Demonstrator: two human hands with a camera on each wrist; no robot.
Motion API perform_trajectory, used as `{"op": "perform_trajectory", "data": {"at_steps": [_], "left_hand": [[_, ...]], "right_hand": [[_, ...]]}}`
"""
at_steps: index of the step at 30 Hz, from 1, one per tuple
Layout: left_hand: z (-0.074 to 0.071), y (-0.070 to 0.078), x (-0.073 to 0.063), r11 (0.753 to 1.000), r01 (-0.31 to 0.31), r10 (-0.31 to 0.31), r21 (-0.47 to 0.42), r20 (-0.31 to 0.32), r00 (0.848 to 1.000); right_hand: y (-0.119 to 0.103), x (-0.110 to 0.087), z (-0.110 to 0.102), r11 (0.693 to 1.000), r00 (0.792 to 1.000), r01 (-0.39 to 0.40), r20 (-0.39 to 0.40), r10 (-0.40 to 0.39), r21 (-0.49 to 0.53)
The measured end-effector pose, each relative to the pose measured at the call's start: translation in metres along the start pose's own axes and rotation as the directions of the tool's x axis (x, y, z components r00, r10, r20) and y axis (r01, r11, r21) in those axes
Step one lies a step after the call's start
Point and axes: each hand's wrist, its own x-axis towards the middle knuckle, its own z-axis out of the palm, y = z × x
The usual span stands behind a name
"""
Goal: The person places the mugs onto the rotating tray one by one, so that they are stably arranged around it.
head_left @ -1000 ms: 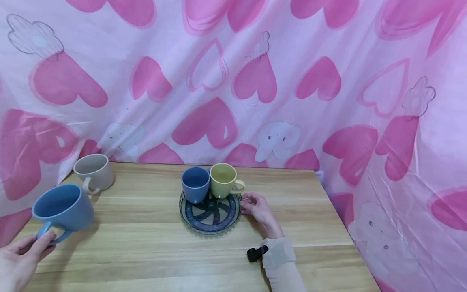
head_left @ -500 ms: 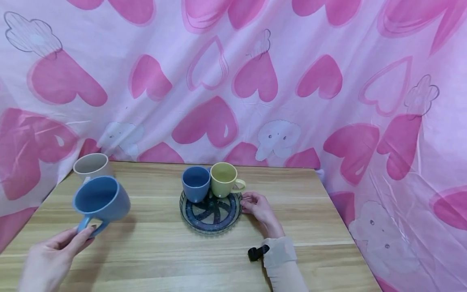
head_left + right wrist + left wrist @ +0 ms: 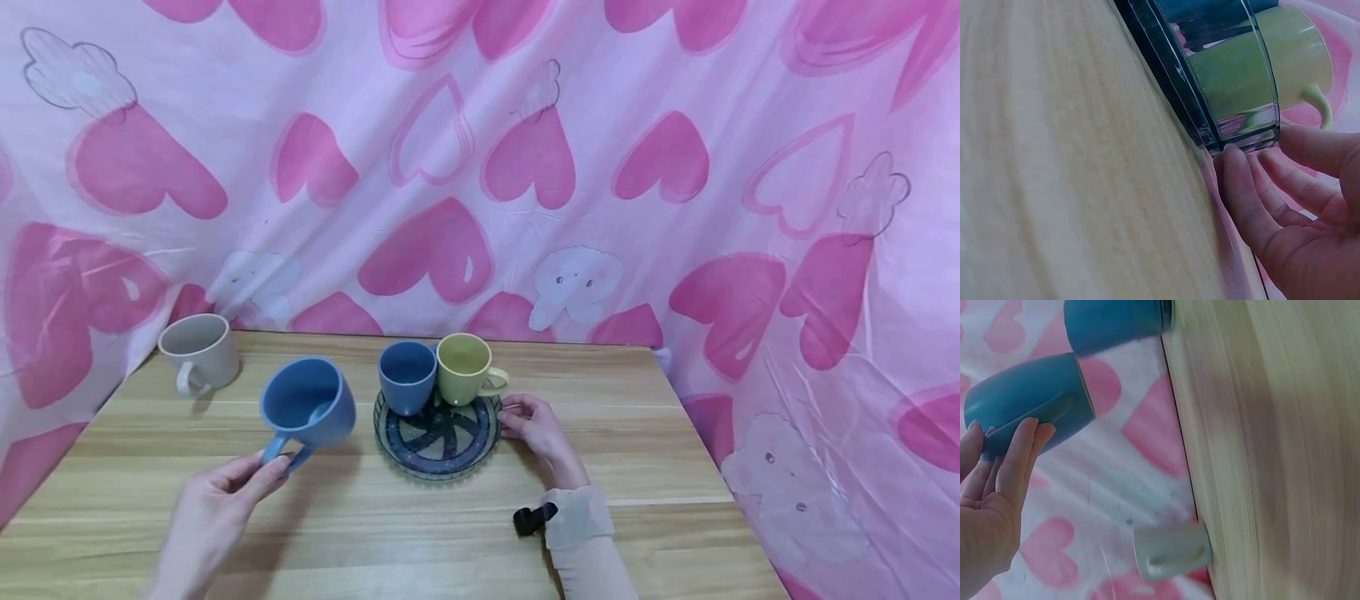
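Note:
My left hand (image 3: 210,508) pinches the handle of a blue mug (image 3: 318,417), holding it tilted above the table, left of a round tray (image 3: 438,467). The left wrist view shows the thumb and fingers around the mug's handle (image 3: 1029,422). A smaller blue cup (image 3: 407,383) and a yellow-green mug (image 3: 461,375) stand side by side at the back of this tray, which has a clear raised wall and a dark spoked pattern. At the tray's right edge, my right hand (image 3: 536,429) holds its wall (image 3: 1244,134), thumb by the rim and fingertips low on the side.
A light grey mug (image 3: 206,354) stands at the back left of the wooden table (image 3: 420,542). A pink heart-patterned cloth (image 3: 570,225) hangs behind the table and along its right side. A black device (image 3: 532,519) is strapped to my right wrist.
My left hand has carried the blue mug rightward from the far left, past the front of the grey mug, toward the tray. The right hand stays at the tray's edge.

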Motion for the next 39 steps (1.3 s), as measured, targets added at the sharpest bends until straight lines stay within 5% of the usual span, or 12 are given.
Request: {"op": "perform_trajectory", "data": {"at_steps": [19, 27, 32, 39], "left_hand": [[0.076, 0.026, 0.003, 0.995, 0.031, -0.008, -0.099, 0.225, 0.974], [0.106, 0.026, 0.008, 0.958, 0.143, -0.038, -0.248, 0.383, 0.923], [0.117, 0.029, 0.014, 0.970, 0.116, -0.022, -0.214, 0.396, 0.918], [0.137, 0.035, 0.021, 0.976, 0.023, 0.074, -0.216, 0.429, 0.900]], "right_hand": [[-0.002, 0.003, 0.000, 1.000, 1.000, -0.008, 0.028, 0.009, -0.008], [0.000, -0.001, -0.001, 1.000, 1.000, -0.016, 0.013, 0.016, 0.011], [0.000, -0.001, 0.000, 0.999, 0.999, -0.029, 0.019, 0.028, 0.022], [0.003, -0.001, -0.001, 0.999, 0.999, -0.035, 0.001, 0.035, 0.027]]}}
